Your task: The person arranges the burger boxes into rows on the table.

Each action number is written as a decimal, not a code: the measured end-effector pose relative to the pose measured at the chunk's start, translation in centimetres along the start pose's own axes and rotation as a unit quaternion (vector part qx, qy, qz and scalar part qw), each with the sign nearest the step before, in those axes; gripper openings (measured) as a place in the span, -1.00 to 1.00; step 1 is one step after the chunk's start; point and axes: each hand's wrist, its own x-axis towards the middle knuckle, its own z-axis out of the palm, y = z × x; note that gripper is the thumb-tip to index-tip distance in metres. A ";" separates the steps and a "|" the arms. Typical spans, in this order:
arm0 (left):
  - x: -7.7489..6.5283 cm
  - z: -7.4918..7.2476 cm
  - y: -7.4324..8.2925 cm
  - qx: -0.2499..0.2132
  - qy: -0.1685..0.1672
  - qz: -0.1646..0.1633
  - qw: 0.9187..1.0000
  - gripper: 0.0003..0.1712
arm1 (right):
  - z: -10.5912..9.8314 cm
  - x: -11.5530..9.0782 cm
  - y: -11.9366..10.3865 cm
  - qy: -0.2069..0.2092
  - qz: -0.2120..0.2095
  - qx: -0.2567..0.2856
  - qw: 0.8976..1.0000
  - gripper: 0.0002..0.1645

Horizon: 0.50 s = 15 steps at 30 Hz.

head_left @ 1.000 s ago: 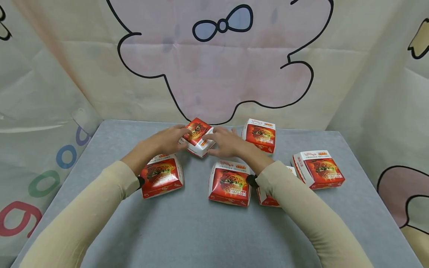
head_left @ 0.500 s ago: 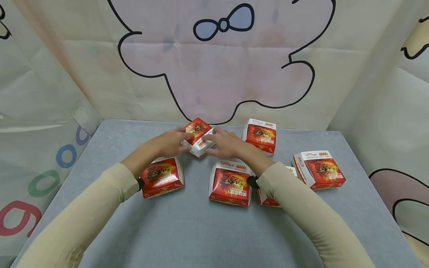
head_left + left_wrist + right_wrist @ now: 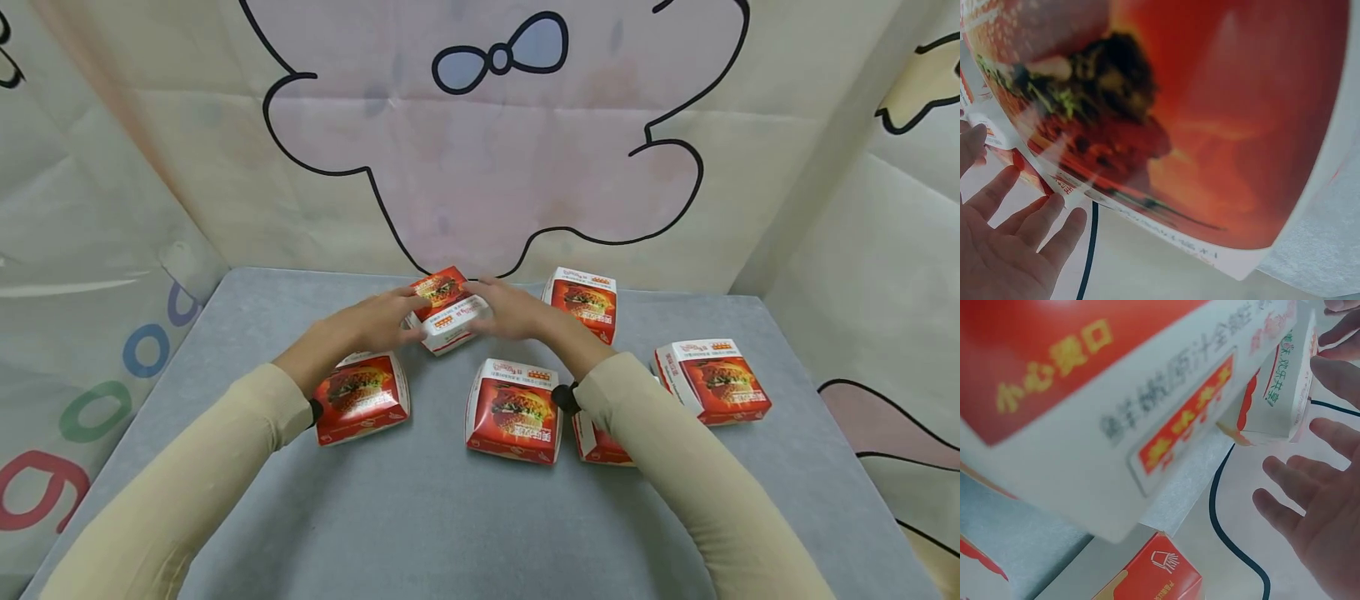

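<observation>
A red-and-white burger box with a burger picture lies at the back of the table, set at a slant. My left hand is at its left side, fingers extended toward it. At its right side is my right hand. The left wrist view shows the left hand with fingers spread, close to a small box part. In the right wrist view the right hand is spread too, beside the white side of a box. Whether fingertips touch the box, I cannot tell.
Under my left wrist sits another burger box. One more box lies mid-table, beside a box partly covered by my right sleeve. Further boxes lie at the back right and far right. A printed cloth hangs behind the grey table.
The right hand has shifted a little to the right and uncovered more of the box's white strip. The box at the back has turned slightly. The left hand stays nearly in place.
</observation>
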 end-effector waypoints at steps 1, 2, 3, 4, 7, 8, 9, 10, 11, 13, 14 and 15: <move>0.0 0.0 0.0 -0.002 -0.001 -0.003 1.000 -0.32 | 0.0 0.0 0.1 -0.004 -0.002 0.002 1.000 -0.17; 0.0 0.0 -0.1 -0.004 -0.002 -0.005 1.000 -0.32 | 0.0 0.0 0.1 -0.008 -0.002 0.003 1.000 -0.17; 0.1 0.0 -0.1 -0.005 -0.003 -0.008 1.000 -0.32 | 0.0 0.1 0.1 -0.012 -0.002 0.003 1.000 -0.18; 0.1 0.0 -0.1 -0.007 -0.004 -0.011 1.000 -0.32 | 0.0 0.0 0.2 -0.016 -0.002 0.004 1.000 -0.19; 0.2 0.1 -0.3 -0.010 -0.006 -0.018 1.000 -0.33 | 0.0 0.0 0.2 -0.024 -0.005 0.007 1.000 -0.21; 0.2 0.1 -0.3 -0.011 -0.007 -0.018 1.000 -0.33 | 0.1 0.0 0.2 -0.027 -0.004 0.007 1.000 -0.22; 0.2 0.1 -0.3 -0.011 -0.006 -0.018 1.000 -0.33 | 0.1 -0.1 0.2 -0.028 -0.004 0.009 1.000 -0.22; 0.2 0.1 -0.3 -0.012 -0.004 -0.019 1.000 -0.32 | 0.2 -0.1 0.2 -0.028 -0.006 0.010 1.000 -0.22; 0.2 0.1 -0.3 -0.012 -0.003 -0.019 1.000 -0.30 | 0.2 -0.1 0.2 -0.028 -0.005 0.011 1.000 -0.23; 0.1 0.1 -0.2 -0.012 0.000 -0.021 1.000 -0.26 | 0.3 -0.2 0.1 -0.028 -0.007 0.008 1.000 -0.22; 0.1 0.1 -0.2 -0.013 0.002 -0.022 1.000 -0.24 | 0.3 -0.3 0.0 -0.027 -0.009 0.007 1.000 -0.23; 0.0 0.2 -0.1 -0.013 0.003 -0.023 1.000 -0.23 | 0.3 -0.3 0.0 -0.027 -0.010 0.007 1.000 -0.22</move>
